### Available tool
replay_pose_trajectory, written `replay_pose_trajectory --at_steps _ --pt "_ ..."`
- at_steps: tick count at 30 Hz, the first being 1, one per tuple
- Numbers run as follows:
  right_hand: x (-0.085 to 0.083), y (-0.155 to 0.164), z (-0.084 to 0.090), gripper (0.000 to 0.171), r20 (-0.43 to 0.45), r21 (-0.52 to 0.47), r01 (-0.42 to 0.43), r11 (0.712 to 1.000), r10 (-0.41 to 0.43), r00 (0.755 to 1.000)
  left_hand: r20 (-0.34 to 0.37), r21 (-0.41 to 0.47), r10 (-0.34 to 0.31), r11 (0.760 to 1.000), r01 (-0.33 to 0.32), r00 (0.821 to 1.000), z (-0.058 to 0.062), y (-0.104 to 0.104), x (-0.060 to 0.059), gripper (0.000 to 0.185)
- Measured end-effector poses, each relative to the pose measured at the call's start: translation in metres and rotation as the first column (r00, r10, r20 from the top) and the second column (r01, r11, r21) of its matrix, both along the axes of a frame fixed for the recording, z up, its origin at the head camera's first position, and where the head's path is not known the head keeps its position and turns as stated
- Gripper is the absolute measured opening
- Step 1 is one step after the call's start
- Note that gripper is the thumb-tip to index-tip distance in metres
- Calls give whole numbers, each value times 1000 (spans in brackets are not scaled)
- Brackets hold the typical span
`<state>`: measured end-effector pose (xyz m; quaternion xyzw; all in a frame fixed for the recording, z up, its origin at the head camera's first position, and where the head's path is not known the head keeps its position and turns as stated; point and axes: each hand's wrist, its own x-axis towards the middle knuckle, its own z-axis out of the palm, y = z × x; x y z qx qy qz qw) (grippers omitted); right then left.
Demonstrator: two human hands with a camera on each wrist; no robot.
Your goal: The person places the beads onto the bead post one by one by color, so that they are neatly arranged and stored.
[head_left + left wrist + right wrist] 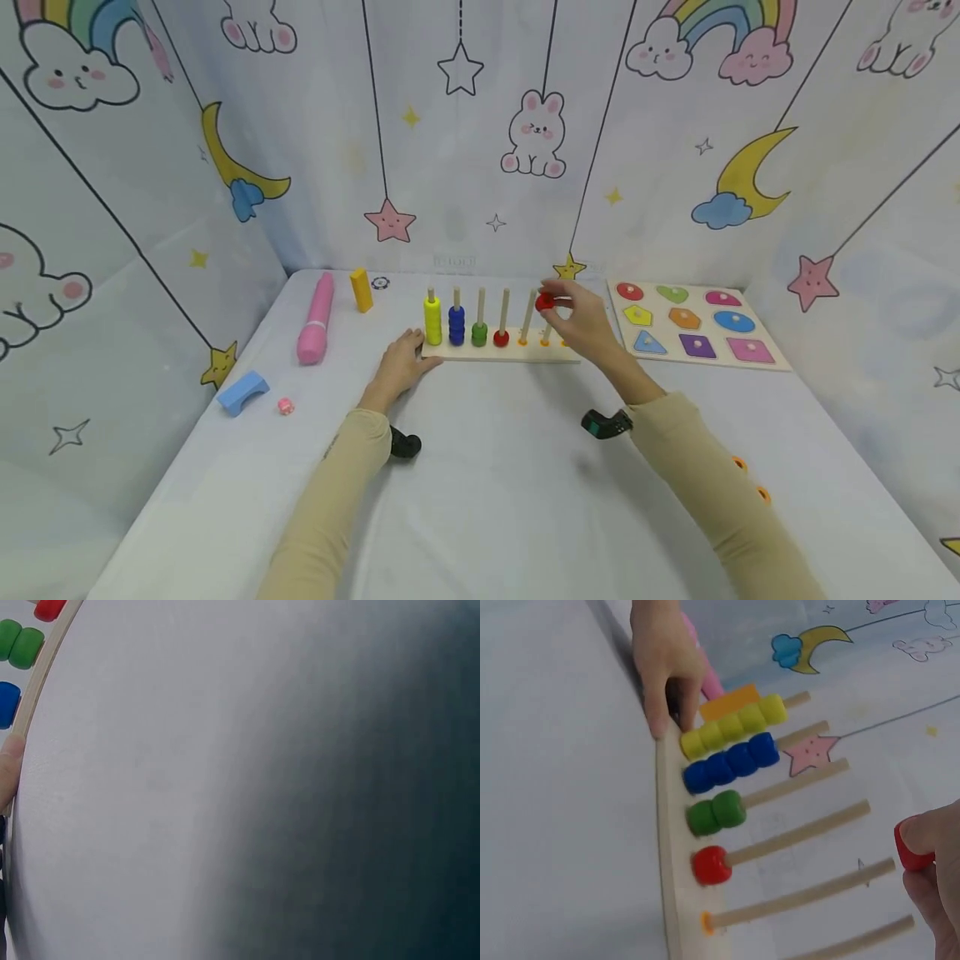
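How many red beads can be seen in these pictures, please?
2. One red bead on its peg sits at the bottom of the fourth peg of the wooden peg board. The right hand pinches the other red bead above the board. None seems hidden.

- Peg board point(495, 353) sits mid-table, towards the far side.
- Puzzle tray point(772, 360) lies to its right.
- Cylinder point(316, 320) and block point(361, 290) lie to its left.
- Arch point(242, 392) lies nearer, far left.

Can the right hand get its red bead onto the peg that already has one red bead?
Probably yes: the right hand pinches the red bead near the peg tops, and that peg stands bare above its bead.
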<state>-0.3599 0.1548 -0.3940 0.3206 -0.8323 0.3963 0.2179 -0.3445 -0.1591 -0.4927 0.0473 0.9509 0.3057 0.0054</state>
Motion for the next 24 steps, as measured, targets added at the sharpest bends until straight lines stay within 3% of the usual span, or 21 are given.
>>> replay_pose_trajectory --at_steps 5,9,17,24 --pt "-17 -31 4 38 -12 10 -32 999 32 999 -7 9 -4 1000 4 1000 -2 2 1 71" --pt "-24 -44 4 39 26 60 -33 998 31 999 -4 4 2 1000 -2 1000 -2 3 4 71" --pt "-28 -53 8 42 104 117 -18 993 6 995 -10 -21 1 1000 -1 1000 -1 4 5 72" --pt "-31 -54 11 41 114 168 -16 986 -3 993 -17 -23 8 1000 -8 1000 0 3 4 70"
